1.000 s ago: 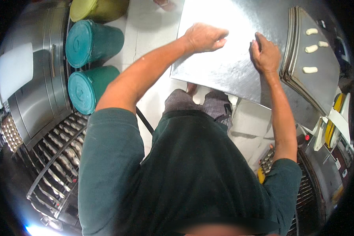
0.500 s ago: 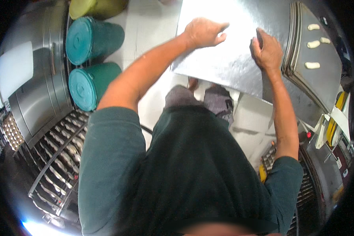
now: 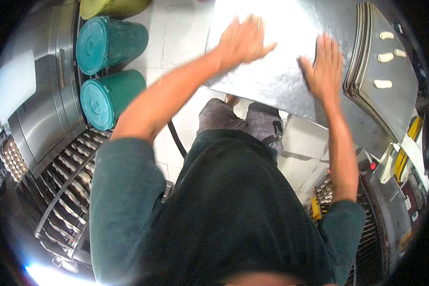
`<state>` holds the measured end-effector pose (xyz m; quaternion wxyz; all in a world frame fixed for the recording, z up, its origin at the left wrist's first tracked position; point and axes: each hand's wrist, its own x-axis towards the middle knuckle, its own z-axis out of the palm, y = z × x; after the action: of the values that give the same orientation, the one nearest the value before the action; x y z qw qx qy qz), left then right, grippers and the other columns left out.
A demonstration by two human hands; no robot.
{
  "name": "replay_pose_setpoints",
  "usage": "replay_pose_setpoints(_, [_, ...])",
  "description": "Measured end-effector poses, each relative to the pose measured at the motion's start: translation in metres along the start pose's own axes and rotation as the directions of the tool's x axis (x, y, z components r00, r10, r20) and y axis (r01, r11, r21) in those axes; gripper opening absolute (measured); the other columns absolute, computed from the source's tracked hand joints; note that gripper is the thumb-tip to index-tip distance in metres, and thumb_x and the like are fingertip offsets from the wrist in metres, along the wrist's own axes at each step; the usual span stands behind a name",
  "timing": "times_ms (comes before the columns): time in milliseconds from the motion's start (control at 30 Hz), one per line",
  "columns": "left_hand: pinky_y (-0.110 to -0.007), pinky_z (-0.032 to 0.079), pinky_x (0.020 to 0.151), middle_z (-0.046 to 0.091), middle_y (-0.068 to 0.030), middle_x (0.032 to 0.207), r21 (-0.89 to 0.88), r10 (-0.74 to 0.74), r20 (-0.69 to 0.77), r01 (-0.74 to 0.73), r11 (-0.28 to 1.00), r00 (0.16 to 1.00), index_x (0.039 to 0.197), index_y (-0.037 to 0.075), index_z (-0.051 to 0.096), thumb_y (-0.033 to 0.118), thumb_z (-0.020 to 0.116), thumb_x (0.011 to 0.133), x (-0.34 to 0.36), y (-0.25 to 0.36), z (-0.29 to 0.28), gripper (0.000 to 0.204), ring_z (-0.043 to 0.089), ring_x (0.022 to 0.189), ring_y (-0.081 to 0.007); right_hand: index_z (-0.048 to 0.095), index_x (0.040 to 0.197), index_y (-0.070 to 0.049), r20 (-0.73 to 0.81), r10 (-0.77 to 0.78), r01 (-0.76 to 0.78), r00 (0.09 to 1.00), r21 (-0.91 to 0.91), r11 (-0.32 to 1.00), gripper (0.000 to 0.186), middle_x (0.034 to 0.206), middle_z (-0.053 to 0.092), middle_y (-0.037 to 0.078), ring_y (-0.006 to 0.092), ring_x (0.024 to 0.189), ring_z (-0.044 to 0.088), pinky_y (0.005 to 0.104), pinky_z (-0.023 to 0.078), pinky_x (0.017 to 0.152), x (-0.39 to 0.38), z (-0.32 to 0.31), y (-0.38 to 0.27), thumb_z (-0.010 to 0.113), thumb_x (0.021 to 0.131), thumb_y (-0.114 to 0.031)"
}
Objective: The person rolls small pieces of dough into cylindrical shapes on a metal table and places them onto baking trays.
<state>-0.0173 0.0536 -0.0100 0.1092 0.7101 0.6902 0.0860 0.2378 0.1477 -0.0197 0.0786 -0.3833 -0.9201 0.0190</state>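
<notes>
My left hand (image 3: pixel 244 39), a little blurred, is open with fingers stretched forward over the bright steel table (image 3: pixel 271 86); anything beneath the palm is hidden. To its right, my right hand (image 3: pixel 324 69) lies open and flat, thumb apart, on or just above the same surface. Neither is seen gripping anything. A stack of metal trays (image 3: pixel 391 102) stands on the table's right, just beside my right hand, with several short white dough pieces (image 3: pixel 383 84) on the top one.
Teal lidded bins (image 3: pixel 93 47) and a yellow bin (image 3: pixel 107 7) stand at the left, beside a steel cabinet (image 3: pixel 47 124). Metal racks holding wavy trays (image 3: pixel 76 174) are at the lower left. A machine with a yellow round part and white belt (image 3: pixel 412 152) sits at the right.
My hands have gone from curled fingers to straightened, spread ones. The left hand has turned so its fingers point forward, and the right hand's fingers have extended forward.
</notes>
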Motion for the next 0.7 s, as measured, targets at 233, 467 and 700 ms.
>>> replay_pose_setpoints(233, [-0.059, 0.027, 0.115, 0.049, -0.0329, 0.144, 0.061, 0.012, -0.158, -0.002, 0.998, 0.987, 0.138, -0.012, 0.048, 0.047, 0.065, 0.090, 0.001, 0.010, 0.022, 0.078, 0.039, 0.140, -0.0463, 0.045, 0.154, -0.003, 0.080, 0.125, -0.112, 0.989, -0.149, 0.983, 0.074, 0.161, 0.040, 0.020, 0.0411, 0.153, 0.028, 0.0577, 0.019, 0.125, -0.009, 0.001, -0.019, 0.057, 0.100, -0.052])
replay_pose_setpoints(467, [-0.062, 0.011, 0.125, 0.032, -0.0284, 0.163, -0.065, 0.009, 0.180, 0.002, 0.998, 0.984, 0.154, -0.006, 0.036, 0.052, 0.056, 0.097, -0.105, 0.051, -0.002, 0.084, 0.023, 0.155, -0.0444, 0.045, 0.150, -0.003, 0.206, 0.002, -0.054, 0.979, 0.250, 0.967, 0.078, 0.157, 0.040, 0.022, 0.0474, 0.149, 0.028, 0.0598, 0.024, 0.121, -0.105, -0.039, -0.039, 0.071, 0.090, -0.046])
replay_pose_setpoints(700, [-0.063, 0.007, 0.125, 0.023, -0.0242, 0.168, 0.180, 0.006, -0.257, 0.042, 0.983, 0.966, 0.157, -0.005, 0.033, 0.047, 0.052, 0.100, 0.070, 0.005, -0.021, 0.079, 0.019, 0.156, -0.0412, 0.053, 0.144, 0.000, -0.122, 0.139, -0.120, 0.983, 0.152, 0.981, 0.072, 0.160, 0.039, 0.022, 0.0434, 0.152, 0.025, 0.0588, 0.019, 0.124, 0.060, -0.008, 0.002, 0.059, 0.098, -0.054])
